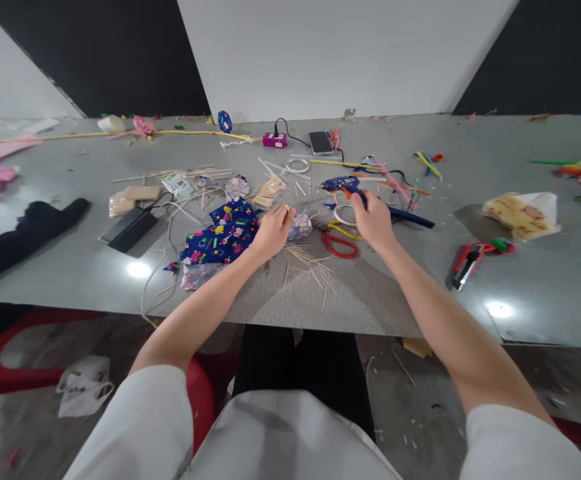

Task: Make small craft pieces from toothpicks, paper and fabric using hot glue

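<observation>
My right hand (373, 219) is wrapped round the handle of a blue glue gun (339, 183), whose nozzle points left above the table. My left hand (272, 232) is closed in a pinch; what sits between its fingertips is too small to make out. Just right of those fingers is a pale patterned pleated piece (300, 227). Dark blue patterned fabric (225, 233) spreads to the left of this hand. Below both hands, thin wooden sticks (310, 265) lie scattered. Scissors with red handles (341, 248) rest between the hands, near a white ring (344, 214).
A purple power socket (274, 140) and a phone (320, 143) stand toward the wall. A black box (129, 229) with a cable lies left. On the right are a utility knife (466, 268) and a printed paper bag (523, 215). The table's front edge (390, 333) runs before me.
</observation>
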### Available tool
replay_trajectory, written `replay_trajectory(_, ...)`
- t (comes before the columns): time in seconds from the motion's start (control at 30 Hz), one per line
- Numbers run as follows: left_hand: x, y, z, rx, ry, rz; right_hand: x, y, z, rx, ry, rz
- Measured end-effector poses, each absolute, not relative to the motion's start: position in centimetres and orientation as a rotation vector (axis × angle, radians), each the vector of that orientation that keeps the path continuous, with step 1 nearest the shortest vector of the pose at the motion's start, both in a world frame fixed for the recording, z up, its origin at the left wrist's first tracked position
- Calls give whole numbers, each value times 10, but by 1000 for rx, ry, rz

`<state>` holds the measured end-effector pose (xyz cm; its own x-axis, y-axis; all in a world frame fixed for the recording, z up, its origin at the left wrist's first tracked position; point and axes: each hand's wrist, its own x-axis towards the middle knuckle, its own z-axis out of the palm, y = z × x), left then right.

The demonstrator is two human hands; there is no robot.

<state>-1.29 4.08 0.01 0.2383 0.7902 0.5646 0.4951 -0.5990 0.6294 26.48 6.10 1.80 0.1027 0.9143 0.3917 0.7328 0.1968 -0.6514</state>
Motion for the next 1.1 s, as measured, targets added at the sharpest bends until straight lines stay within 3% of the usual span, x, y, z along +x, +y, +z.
replay_trajectory(0.53,-12,39,1,2182,1222,1326,268,64,24,-1553,-1544,397)
replay_trajectory(1.1,-11,38,0,2195,1219,1299,276,87,20,-1166,-1007,983)
